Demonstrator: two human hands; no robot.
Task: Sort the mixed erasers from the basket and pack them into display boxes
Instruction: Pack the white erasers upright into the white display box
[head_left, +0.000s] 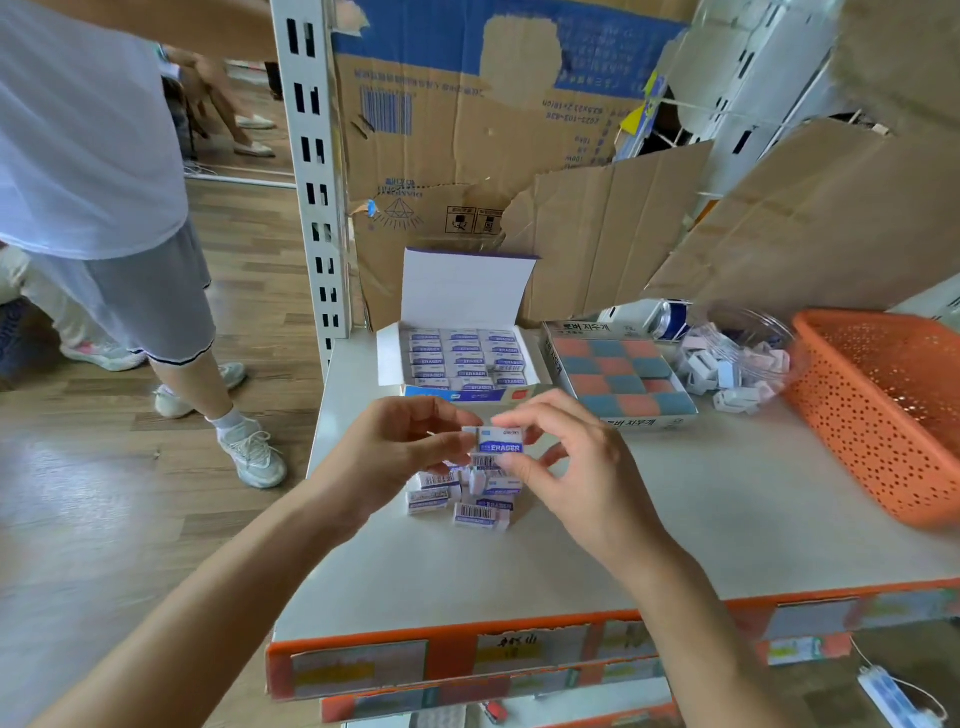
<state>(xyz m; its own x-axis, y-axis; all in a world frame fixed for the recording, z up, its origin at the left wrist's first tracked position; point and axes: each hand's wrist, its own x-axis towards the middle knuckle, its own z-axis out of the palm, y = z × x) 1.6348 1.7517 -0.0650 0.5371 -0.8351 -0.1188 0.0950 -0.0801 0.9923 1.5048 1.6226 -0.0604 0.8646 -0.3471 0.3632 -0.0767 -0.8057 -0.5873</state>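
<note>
- Shelf top (701, 509) — white work surface; everything below sits on it.
- Orange basket (857, 431) at the far right; I cannot tell what is inside.
- Display box (467, 291) straight ahead, lid up, holding rows of purple-label erasers. I judge it nearly full.
- Checkered box (623, 384) just to its right, packed with red and blue blocks.
- Loose pile (467, 506) of matching erasers lies on the shelf under the hands.
- Left hand (400, 447) and right hand (571, 467) pinch one purple-label eraser (500, 447) by its ends above the pile, fingertips closed on it, label up.
- Step in hand, as I read it: packing this sort. The next move calls for carrying the eraser forward to a free slot in the box — label aligned with the rows.
</note>
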